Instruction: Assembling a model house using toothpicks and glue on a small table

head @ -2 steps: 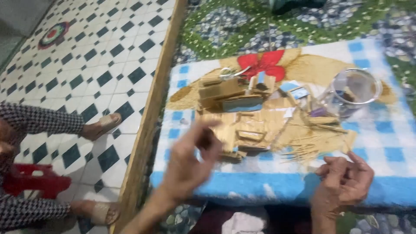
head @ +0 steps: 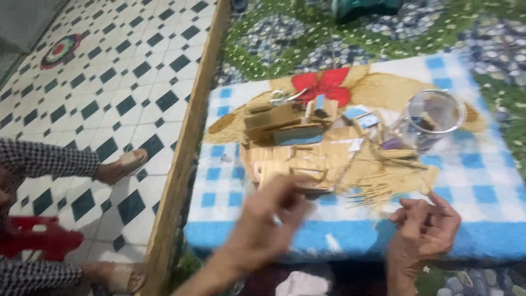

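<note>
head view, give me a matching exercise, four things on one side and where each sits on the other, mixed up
Things:
1. clear glass jar
2. red flower print
3. loose thin sticks
4. red plastic stool

Places:
A. on the tiled floor at the far left, beside a person's sandalled feet
B. on the cloth just beyond the right hand
C. at the right side of the checked cloth
D. at the far edge of the cloth, behind the stick model

Pairs: 1-C, 2-D, 3-B, 4-A
</note>
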